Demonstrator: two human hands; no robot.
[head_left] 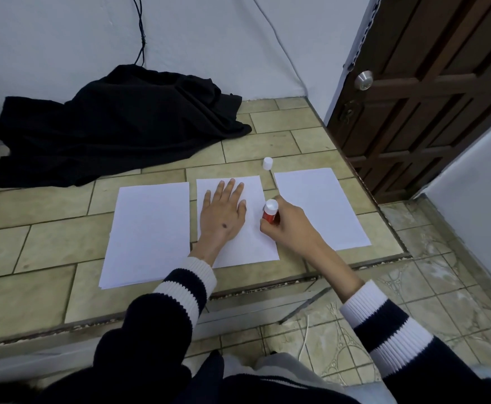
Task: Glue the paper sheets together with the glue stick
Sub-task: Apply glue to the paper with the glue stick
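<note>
Three lots of white paper lie side by side on a tiled counter: a stack of sheets on the left [148,231], a middle sheet [255,243] and a right sheet [323,208]. My left hand [223,211] presses flat on the middle sheet, fingers spread. My right hand [290,225] grips a red glue stick [269,212] with a white end facing up, held at the middle sheet's right edge. The stick's white cap [267,163] stands apart behind the sheets.
A crumpled black cloth [116,123] covers the back left of the tiled counter [34,243]. The counter's front edge runs just below the papers, with patterned floor tiles beyond. A dark wooden door [430,91] stands at the right.
</note>
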